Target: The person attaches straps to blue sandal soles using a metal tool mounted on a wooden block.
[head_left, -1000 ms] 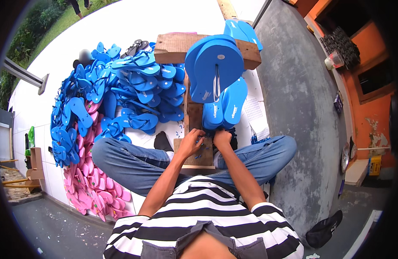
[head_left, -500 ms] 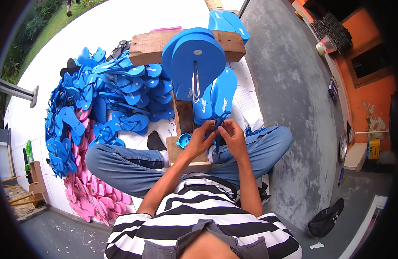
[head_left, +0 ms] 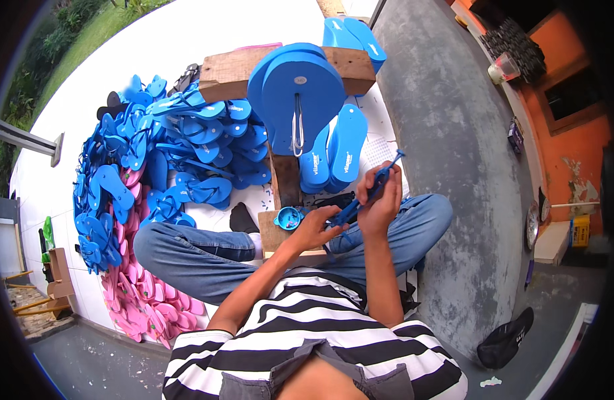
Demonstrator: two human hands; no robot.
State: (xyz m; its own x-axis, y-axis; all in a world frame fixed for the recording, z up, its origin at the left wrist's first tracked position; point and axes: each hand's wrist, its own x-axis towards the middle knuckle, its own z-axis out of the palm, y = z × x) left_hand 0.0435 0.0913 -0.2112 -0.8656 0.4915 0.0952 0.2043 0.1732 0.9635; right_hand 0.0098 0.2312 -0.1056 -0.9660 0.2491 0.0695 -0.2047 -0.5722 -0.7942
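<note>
A dark blue flip-flop strap (head_left: 350, 212) stretches between my two hands above my lap. My right hand (head_left: 381, 205) is closed around it, with one plugged end sticking up past the fingers. My left hand (head_left: 315, 230) pinches its lower part, though the fingertips partly hide the grip. Ahead of my hands, blue flip-flop soles (head_left: 280, 87) hang on the wooden stand (head_left: 227, 75), a metal wire loop (head_left: 296, 130) poking out of the front one. By my left hand, a small blue cup (head_left: 280, 225) with little bits inside rests on the stand's wooden base (head_left: 269, 235).
A large heap of blue flip-flops (head_left: 203, 130) lies to the left, with pink flip-flops (head_left: 143, 293) nearer me. Two strapless blue soles (head_left: 347, 143) lie right of the stand, beside a printed sheet (head_left: 380, 152). A grey ledge (head_left: 447, 167) runs along the right.
My hands have moved apart. The right has risen to the right with one end of the strap, while the left has come slightly lower, toward me.
</note>
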